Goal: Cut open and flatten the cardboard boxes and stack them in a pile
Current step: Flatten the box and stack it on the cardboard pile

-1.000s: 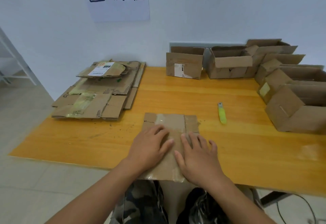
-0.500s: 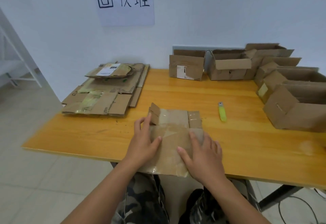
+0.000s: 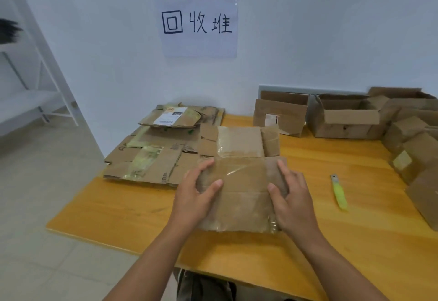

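Your left hand and right hand each grip a side edge of the flattened cardboard box, thumbs on top, holding it above the wooden table beside the pile of flattened boxes, near the yellow-green utility knife.

Handwritten paper sign on wall; white shelving.
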`<move>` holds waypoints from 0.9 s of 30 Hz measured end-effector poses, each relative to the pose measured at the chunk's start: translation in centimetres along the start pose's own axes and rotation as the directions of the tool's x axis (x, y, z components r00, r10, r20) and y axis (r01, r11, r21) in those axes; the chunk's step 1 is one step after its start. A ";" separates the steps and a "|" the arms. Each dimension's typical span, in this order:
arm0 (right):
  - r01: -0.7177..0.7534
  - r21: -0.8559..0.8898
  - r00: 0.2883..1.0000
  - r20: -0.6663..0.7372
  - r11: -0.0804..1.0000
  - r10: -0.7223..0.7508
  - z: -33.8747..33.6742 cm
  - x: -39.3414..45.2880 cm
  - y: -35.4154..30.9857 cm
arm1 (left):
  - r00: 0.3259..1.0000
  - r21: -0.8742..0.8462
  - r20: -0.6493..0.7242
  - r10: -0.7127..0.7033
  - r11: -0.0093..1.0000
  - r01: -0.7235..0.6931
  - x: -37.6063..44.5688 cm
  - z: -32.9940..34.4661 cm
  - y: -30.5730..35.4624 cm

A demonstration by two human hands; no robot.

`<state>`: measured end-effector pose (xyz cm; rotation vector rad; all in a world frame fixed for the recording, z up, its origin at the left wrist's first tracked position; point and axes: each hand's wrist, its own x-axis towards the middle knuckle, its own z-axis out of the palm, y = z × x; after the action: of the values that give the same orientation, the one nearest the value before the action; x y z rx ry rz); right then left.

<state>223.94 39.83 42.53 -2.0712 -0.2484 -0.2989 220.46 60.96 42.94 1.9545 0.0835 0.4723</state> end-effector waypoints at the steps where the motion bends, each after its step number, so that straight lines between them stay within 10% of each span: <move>1: 0.022 -0.004 1.000 0.008 1.000 -0.022 1.0 1.3 -0.6 | 0.999 -0.027 -0.014 -0.038 0.999 0.038 1.0 -0.8 -0.1; 20: 0.111 -0.266 0.965 0.260 0.958 -0.040 20.6 27.9 -9.4 | 0.995 0.606 -0.082 -0.059 0.789 0.096 30.6 -12.8 -6.0; 27: 0.082 -0.526 0.901 0.402 0.846 0.163 24.4 27.5 -4.8 | 0.998 0.890 0.027 -0.054 0.456 0.000 31.0 -10.3 -13.5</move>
<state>251.27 64.91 43.32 -2.6885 -0.4250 0.1568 247.28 83.91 43.41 3.0265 0.4084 0.3733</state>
